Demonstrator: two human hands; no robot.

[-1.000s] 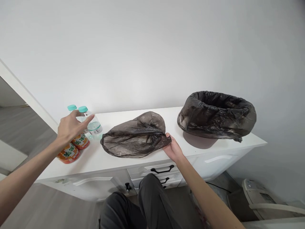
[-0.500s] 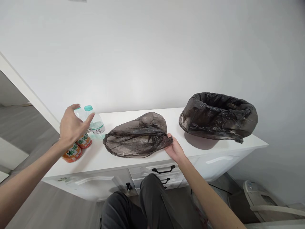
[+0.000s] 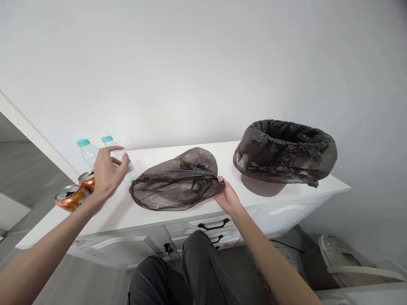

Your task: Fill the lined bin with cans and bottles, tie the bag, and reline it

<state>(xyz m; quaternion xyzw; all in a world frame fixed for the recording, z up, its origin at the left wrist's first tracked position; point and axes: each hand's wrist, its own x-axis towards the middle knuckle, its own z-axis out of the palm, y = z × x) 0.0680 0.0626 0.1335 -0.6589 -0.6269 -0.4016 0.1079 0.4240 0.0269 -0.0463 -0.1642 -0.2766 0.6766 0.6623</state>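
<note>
My right hand (image 3: 227, 197) pinches the gathered end of a thin, translucent black garbage bag (image 3: 174, 180), which lies flattened on the white cabinet top with its mouth toward the left. My left hand (image 3: 110, 169) is raised over the left part of the cabinet, thumb and fingers curved and apart, with nothing seen between them. Just behind it stands a clear plastic bottle (image 3: 118, 147) with a teal cap, partly hidden by the fingers. A second such bottle (image 3: 90, 153) is to its left. Two opened orange drink cans, a nearer can (image 3: 70, 199) and a farther can (image 3: 86, 180), stand beside my left wrist.
At the right of the cabinet top (image 3: 193, 216) stands a bin (image 3: 260, 186) lined with a black bag (image 3: 286, 154). A white wall rises behind. Black-handled drawers (image 3: 213, 224) face my knees. On the floor at right is a pale appliance (image 3: 346, 258).
My left hand has shifted right and a little down, uncovering the can tops and the left bottle. The view has turned slightly. My right hand keeps its hold on the bag.
</note>
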